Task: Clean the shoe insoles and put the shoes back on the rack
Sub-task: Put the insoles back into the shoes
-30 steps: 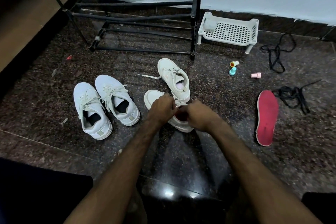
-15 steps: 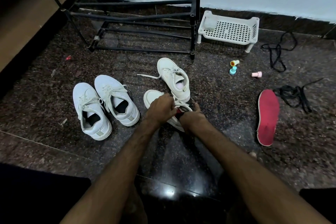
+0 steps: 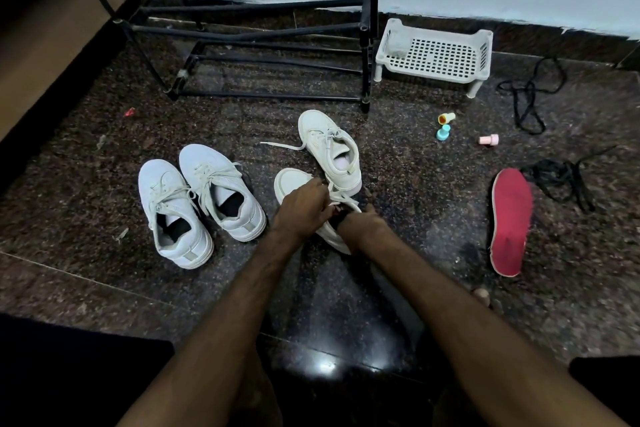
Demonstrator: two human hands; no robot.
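Observation:
A white sneaker (image 3: 291, 182) lies on the dark floor in the middle. My left hand (image 3: 304, 208) grips its tongue and laces at the opening. My right hand (image 3: 360, 224) reaches into the shoe's opening, its fingers hidden inside. A sliver of a red insole (image 3: 336, 215) shows between the hands. The matching sneaker (image 3: 332, 149) sits just behind, touching it. Another red insole (image 3: 510, 225) lies flat on the floor to the right. A second white pair (image 3: 169, 204) (image 3: 221, 191) stands at the left. The black shoe rack (image 3: 263, 35) is against the wall.
A white perforated plastic stand (image 3: 436, 52) sits right of the rack. Black laces (image 3: 530, 94) (image 3: 561, 180) lie loose at the right. Three small caps, yellow (image 3: 445, 118), blue (image 3: 443, 132) and pink (image 3: 489, 139), dot the floor. A wooden panel runs along the left.
My right hand has slid from the shoe's heel edge down into its opening. The left hand has stayed on the tongue and laces.

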